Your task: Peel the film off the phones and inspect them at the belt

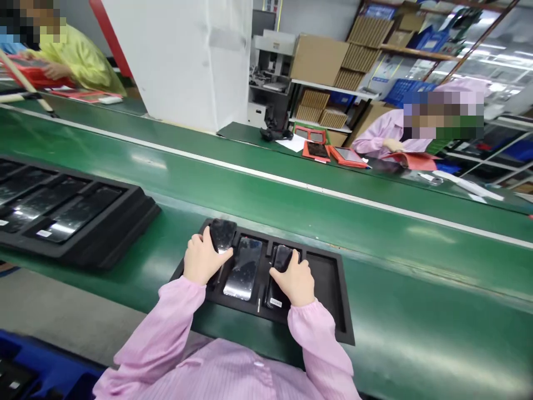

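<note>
1. A green conveyor belt (291,211) runs from the far left to the near right, with a pale stripe along its far edge and a second green bench beyond it.
2. A black foam tray (328,289) with four slots lies on the near edge of the belt, straight ahead.
3. The left hand (202,258) is curled around a dark glossy phone (222,234), which is tilted up out of the tray's leftmost slot.
4. The right hand (296,280) lies palm down with fingers bent over a phone in the third slot (280,261); whether it grips it cannot be told.
5. A third phone (244,268) lies flat in the second slot, between the hands; the rightmost slot shows only foam.
6. A larger black tray (104,233) holding dark screens lies well apart to the left.
7. Across the belt, a person in pink (385,133) sits at the far right beside orange sleeves (333,153); a person in yellow (79,55) works at the far left.
8. Cardboard boxes (318,58) and blue crates (406,89) fill shelves behind.
9. Small white labels on the phones are too small to read.
</note>
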{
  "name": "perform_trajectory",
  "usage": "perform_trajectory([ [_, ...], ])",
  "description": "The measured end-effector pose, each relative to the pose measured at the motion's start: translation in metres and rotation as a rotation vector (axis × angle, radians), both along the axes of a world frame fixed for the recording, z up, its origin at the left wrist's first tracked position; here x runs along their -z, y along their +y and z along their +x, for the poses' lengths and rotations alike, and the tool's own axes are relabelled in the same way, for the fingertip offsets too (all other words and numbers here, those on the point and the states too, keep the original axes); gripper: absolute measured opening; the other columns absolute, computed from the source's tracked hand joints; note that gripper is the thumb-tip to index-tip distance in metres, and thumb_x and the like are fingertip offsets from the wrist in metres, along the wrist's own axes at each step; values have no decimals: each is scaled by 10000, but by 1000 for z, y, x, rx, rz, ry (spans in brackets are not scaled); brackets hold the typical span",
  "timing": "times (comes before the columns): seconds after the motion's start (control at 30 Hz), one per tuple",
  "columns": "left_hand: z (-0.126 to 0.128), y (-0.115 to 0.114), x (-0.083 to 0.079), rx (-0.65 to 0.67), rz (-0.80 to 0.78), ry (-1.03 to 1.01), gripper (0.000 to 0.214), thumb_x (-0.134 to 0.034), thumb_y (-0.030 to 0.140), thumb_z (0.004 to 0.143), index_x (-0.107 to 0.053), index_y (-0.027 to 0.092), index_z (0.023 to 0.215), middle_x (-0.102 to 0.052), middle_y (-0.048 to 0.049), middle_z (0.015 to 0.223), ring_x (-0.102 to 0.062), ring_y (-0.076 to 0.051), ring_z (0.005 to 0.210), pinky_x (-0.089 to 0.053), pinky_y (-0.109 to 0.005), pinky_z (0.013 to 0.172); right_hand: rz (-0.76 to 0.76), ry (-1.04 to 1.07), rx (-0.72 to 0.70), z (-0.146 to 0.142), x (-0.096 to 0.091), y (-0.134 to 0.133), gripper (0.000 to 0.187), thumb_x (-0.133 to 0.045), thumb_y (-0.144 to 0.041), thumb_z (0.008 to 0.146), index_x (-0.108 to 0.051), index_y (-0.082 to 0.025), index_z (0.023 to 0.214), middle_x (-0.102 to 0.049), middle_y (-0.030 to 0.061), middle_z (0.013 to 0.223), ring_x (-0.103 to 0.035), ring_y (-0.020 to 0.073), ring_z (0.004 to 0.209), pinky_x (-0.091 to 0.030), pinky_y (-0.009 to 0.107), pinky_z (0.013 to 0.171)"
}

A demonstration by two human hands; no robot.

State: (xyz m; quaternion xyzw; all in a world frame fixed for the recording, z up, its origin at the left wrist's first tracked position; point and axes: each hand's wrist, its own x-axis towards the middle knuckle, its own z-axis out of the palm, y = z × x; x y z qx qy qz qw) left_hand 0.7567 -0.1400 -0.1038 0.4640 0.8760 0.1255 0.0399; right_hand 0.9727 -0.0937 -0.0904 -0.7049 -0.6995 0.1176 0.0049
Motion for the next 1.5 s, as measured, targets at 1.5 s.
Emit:
perform_trajectory([
  [1.5,41,-8,-32,386,63,-874,445,-527,388,893,-478,197,1292,-756,-52,924,-709,-275,876,-518,-389,845,-440,1321,32,-28,-4,-18,898,-658,-459,779,-163,-239,1495,-642,99,1181,-689,237,952,-580,334,670],
])
